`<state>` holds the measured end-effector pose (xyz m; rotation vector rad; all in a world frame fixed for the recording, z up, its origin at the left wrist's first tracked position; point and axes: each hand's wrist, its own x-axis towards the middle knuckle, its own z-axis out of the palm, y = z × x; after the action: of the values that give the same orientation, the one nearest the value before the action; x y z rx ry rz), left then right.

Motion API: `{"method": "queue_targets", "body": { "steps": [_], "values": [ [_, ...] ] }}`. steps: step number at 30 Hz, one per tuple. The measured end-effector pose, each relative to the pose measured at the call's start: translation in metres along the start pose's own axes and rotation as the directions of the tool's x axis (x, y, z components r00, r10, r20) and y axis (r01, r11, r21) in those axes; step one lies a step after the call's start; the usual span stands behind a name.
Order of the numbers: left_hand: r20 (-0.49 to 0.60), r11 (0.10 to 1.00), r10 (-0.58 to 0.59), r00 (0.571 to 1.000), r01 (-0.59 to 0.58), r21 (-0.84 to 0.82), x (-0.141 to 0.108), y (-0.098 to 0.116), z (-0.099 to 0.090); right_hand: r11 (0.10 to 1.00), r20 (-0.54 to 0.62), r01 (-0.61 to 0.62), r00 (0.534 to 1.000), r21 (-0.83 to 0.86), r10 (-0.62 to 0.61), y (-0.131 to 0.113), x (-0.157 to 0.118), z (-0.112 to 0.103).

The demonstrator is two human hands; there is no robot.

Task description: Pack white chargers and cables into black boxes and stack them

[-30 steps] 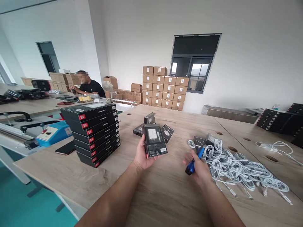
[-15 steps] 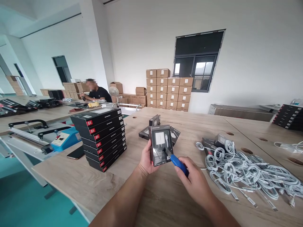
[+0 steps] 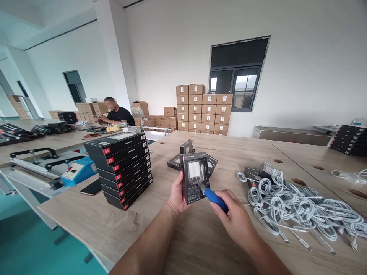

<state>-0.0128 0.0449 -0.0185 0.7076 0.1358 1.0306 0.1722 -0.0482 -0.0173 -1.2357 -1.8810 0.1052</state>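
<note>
My left hand is closed around the lower left side of a black charger box, held upright above the table. Behind its clear front window sit a white charger and what looks like a cable plug, blurred by glare. In my right hand is a blue utility knife, its blade pointing up and left. The blade tip meets the box front at the lower part of the window; whether it has cut in, I cannot tell. Just behind the held box lie several more black boxes.
To the left stands a stack of black boxes, beside a phone and a blue-sided machine. A heap of white cables covers the right side. A person sits at another table; cartons line the wall.
The knife has shifted slightly left, bringing its blade tip to the window's lower part. The box has tilted a little, and glare now covers the window.
</note>
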Motion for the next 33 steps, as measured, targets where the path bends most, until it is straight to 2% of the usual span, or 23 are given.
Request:
{"method": "queue_targets", "body": {
  "steps": [8, 11, 13, 15, 19, 22, 24, 26, 28, 31, 33],
  "values": [
    [0.028, 0.999, -0.022, 0.999, 0.023, -0.024, 0.000, -0.001, 0.001, 1.000, -0.033, 0.014, 0.999, 0.008, -0.014, 0.003, 0.001, 0.005],
    [-0.041, 0.992, -0.117, 0.992, 0.116, -0.046, 0.000, -0.006, 0.009, 0.999, -0.136, 0.015, 0.991, -0.044, -0.020, 0.003, 0.002, 0.007],
    [-0.104, 0.974, -0.224, 0.969, 0.220, -0.054, -0.001, -0.010, 0.014, 0.995, -0.223, 0.010, 0.974, -0.100, -0.032, 0.005, 0.003, 0.004],
    [-0.136, 0.952, -0.305, 0.943, 0.299, -0.060, -0.002, -0.012, 0.019, 0.984, -0.256, 0.016, 0.965, -0.177, -0.062, 0.008, 0.004, -0.003],
    [-0.152, 0.889, -0.451, 0.879, 0.458, 0.011, -0.004, -0.016, 0.019, 0.942, -0.216, 0.103, 0.960, -0.318, -0.178, 0.001, 0.006, -0.018],
    [-0.199, 0.820, -0.541, 0.817, 0.565, 0.092, -0.003, -0.021, 0.014, 0.916, -0.172, 0.229, 0.939, -0.329, -0.297, -0.016, 0.006, -0.021],
    [-0.209, 0.809, -0.551, 0.808, 0.579, 0.105, -0.002, -0.024, 0.013, 0.909, -0.120, 0.283, 0.936, -0.306, -0.332, -0.026, 0.005, -0.019],
    [-0.178, 0.831, -0.532, 0.828, 0.551, 0.079, -0.001, -0.024, 0.016, 0.928, -0.101, 0.276, 0.946, -0.252, -0.309, -0.029, 0.005, -0.015],
    [-0.132, 0.875, -0.476, 0.870, 0.483, 0.031, -0.001, -0.022, 0.019, 0.965, -0.146, 0.207, 0.962, -0.162, -0.230, -0.023, 0.006, -0.013],
    [-0.105, 0.956, -0.294, 0.950, 0.293, -0.029, 0.001, -0.017, 0.017, 1.000, -0.267, 0.021, 0.963, 0.008, -0.018, -0.008, 0.008, -0.016],
    [-0.100, 0.986, -0.165, 0.981, 0.162, -0.035, 0.002, -0.015, 0.010, 0.989, -0.287, -0.097, 0.950, 0.108, 0.124, 0.000, 0.010, -0.018]
  ]
}}
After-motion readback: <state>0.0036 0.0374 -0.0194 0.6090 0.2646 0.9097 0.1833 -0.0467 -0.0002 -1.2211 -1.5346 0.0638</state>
